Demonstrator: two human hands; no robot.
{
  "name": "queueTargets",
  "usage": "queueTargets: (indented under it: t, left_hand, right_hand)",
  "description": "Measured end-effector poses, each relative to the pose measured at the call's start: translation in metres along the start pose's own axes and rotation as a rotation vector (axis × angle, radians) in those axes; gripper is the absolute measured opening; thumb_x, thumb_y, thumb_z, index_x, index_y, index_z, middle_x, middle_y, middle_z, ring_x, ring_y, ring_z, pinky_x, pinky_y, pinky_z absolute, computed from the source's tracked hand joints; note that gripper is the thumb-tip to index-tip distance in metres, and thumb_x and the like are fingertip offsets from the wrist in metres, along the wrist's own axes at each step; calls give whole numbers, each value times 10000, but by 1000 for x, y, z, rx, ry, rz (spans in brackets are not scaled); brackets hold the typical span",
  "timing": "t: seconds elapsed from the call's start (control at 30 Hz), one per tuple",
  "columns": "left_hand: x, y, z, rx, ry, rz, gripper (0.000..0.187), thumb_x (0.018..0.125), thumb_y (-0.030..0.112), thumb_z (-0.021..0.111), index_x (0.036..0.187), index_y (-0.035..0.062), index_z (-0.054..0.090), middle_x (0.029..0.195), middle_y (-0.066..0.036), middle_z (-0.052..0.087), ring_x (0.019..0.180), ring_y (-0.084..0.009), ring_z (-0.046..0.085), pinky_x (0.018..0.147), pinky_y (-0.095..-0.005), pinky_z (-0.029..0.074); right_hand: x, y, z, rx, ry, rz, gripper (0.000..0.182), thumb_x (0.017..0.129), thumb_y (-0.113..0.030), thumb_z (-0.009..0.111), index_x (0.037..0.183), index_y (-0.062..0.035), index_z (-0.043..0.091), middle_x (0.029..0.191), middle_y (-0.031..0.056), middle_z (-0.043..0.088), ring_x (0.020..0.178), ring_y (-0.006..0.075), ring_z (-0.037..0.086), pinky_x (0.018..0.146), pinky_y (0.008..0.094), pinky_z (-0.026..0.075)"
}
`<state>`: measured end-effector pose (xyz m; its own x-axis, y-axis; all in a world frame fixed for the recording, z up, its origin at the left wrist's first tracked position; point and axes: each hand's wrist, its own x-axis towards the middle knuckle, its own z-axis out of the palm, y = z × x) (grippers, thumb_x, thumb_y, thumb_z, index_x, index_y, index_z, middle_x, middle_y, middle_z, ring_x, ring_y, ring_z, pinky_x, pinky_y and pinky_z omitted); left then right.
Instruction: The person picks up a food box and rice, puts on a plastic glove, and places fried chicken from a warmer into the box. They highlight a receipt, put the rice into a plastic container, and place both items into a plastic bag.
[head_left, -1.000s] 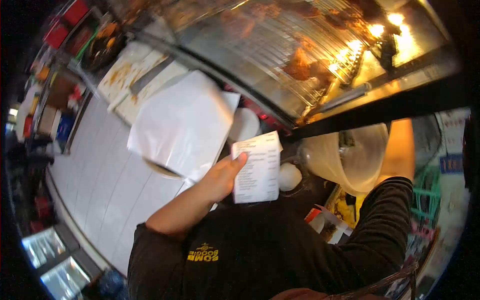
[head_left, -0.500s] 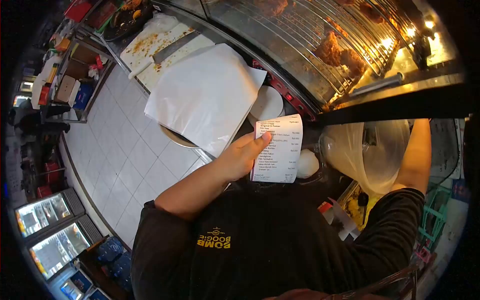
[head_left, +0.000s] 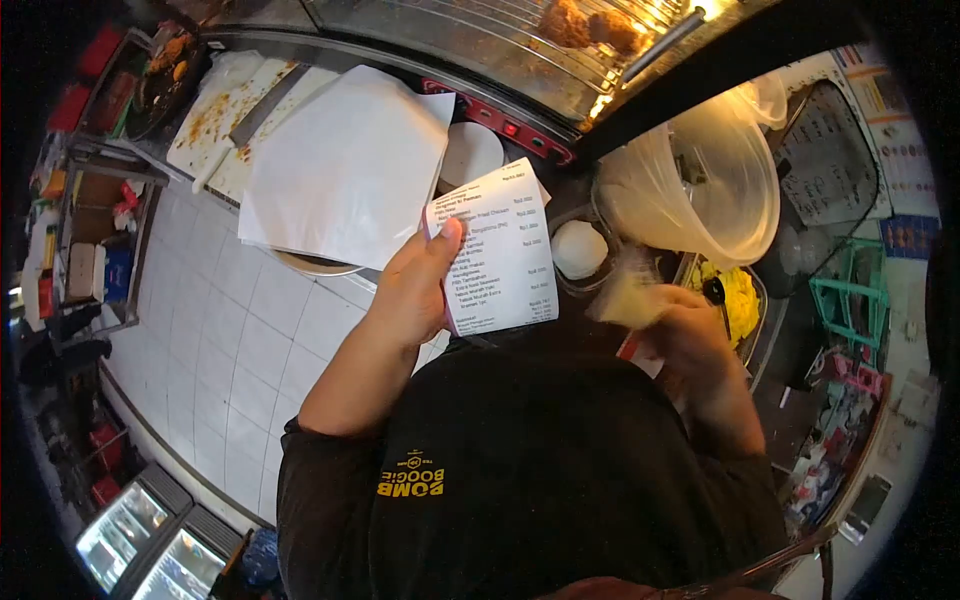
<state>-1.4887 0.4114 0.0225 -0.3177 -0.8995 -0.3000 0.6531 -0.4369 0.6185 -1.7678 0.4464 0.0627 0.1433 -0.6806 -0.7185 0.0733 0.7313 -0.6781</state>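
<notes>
My left hand [head_left: 418, 275] pinches a long printed receipt [head_left: 495, 260] between thumb and fingers, its text facing me. My right hand [head_left: 690, 330] is smeared by motion in front of my body, closed on a small clear packet [head_left: 632, 290] with pale yellowish contents too blurred to name. Just beyond that packet, a white rounded mound [head_left: 579, 249], like rice, sits in a small dark bowl. A large translucent plastic tub [head_left: 725, 215] lies tipped toward me above my right hand. Beside the same hand is a tray of yellow food [head_left: 740, 310] with a black-handled utensil.
White paper sheets [head_left: 340, 170] cover a round metal pan at the left. Behind them a knife [head_left: 262, 112] rests on a stained cutting board [head_left: 215, 125]. A lit glass display case [head_left: 480, 60] with fried pieces runs along the back. Green plastic racks [head_left: 850, 310] stand at right.
My right hand has come out of the translucent tub toward my body with a small packet in it. My left hand still holds the receipt. The view has turned to the right.
</notes>
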Motion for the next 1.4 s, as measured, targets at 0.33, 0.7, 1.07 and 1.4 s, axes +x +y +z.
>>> queueTargets:
  t: [0.33,0.7,1.07,1.4]
  left_hand:
    - [-16,0,-17,77,-13,-93,419,901,302,417,1116,-56,429,1019,-167,548,899,-222,574,767,-328,486]
    - [-18,5,-14,261,-130,-27,534,923,412,286,1197,-30,407,1121,-143,521,1019,-202,512,862,-317,408]
    - [1,-2,-31,140,-307,-29,553,929,410,232,1257,-22,340,1194,-144,472,1079,-212,477,901,-333,387]
    - [13,-3,-18,71,-308,-32,535,935,390,225,1237,-29,364,1165,-137,497,1049,-205,502,886,-325,401]
  right_hand:
    - [18,-10,2,-619,-160,-347,395,798,-211,591,1138,-30,501,810,-16,486,740,67,457,635,199,385]
    - [127,-149,-92,-1089,157,-202,205,800,-205,525,921,-42,550,762,30,541,599,119,485,544,231,403]
    - [207,-66,-89,-1690,177,-387,373,744,-276,589,1057,-76,550,889,108,595,701,244,571,644,326,466]
    - [200,-49,-87,-1703,192,-463,366,735,-272,594,1037,-69,561,917,129,590,726,268,572,665,343,462]
